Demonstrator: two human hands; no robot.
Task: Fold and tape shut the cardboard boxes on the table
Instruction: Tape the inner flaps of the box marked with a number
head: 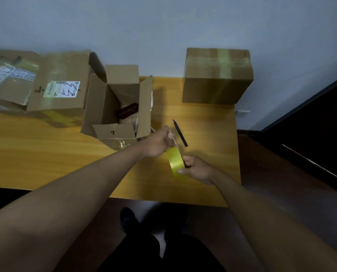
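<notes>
A yellow roll of tape point(176, 161) is held above the table's front right part. My right hand point(196, 168) grips the roll from the right, thumb on its face. My left hand point(159, 141) pinches the tape's free end just above the roll. An open cardboard box point(116, 107) stands left of my hands with its four flaps up and dark items inside. A taped-shut box point(217, 75) sits at the back right. Two more boxes point(59, 87) with labels lie at the back left.
A black pen-shaped cutter point(180, 133) lies on the wooden table point(46, 158) just behind my hands. A dark cabinet point(310, 134) stands to the right of the table. My legs and a shoe show below the table's front edge.
</notes>
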